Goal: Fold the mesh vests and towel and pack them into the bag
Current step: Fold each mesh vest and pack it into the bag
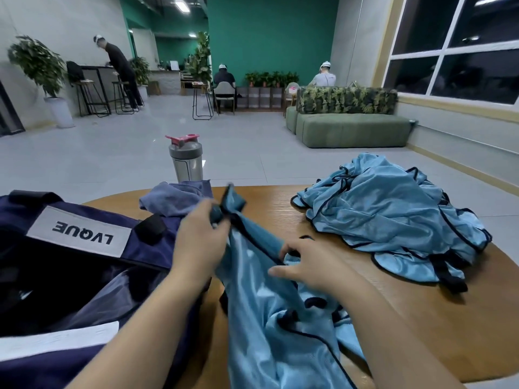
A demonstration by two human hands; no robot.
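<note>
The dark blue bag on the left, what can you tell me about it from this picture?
The bag is navy fabric with a white patch reading LVQUE, seen upside down, a white stripe nearer the camera and black strap fittings. It sits on the left of the wooden table, its top open and its inside dark. The left hand and forearm pass over its right edge, and a blue towel lies against its far side.

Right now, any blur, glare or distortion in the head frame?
Head view: motion blur on the left hand and the vest it grips; right hand fingertips soft too. Wide-angle bending at the window edge. Ceiling light reflects on the floor; bag interior dark.
</note>
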